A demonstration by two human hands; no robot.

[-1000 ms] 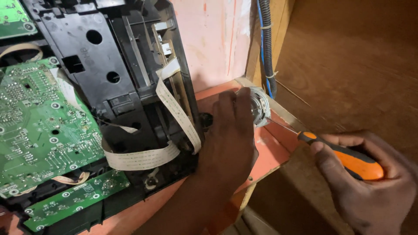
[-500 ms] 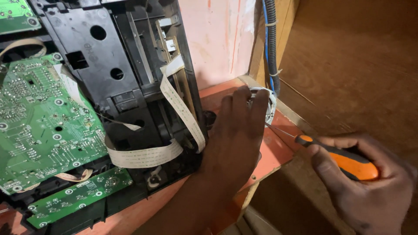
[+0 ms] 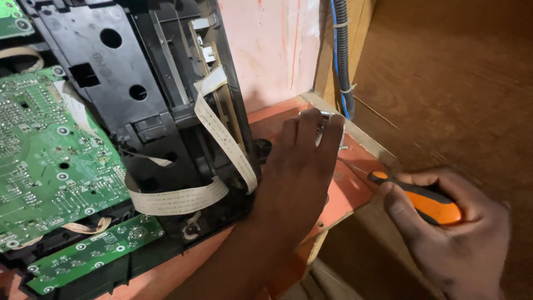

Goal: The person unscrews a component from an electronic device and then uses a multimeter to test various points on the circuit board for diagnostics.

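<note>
Screwdriver (image 3: pixel 422 198), orange handle with black collar, lies in the right hand (image 3: pixel 449 233) at near right, fingers wrapped tight round the handle, its thin shaft pointing left to the orange bench (image 3: pixel 355 191) edge, tip close beside the left hand (image 3: pixel 300 172). Left hand rests flat, fingers spread, on the bench top, fingertips covering a small shiny part (image 3: pixel 325 118); whether it grips it, cannot tell. Left of it: black chassis (image 3: pixel 111 72), white ribbon cable (image 3: pixel 222 133), green board (image 3: pixel 50 161); blue cable (image 3: pixel 341 61) on the far wall.

Head camera looks steeply down, close over the orange bench (image 3: pixel 355 189).
</note>
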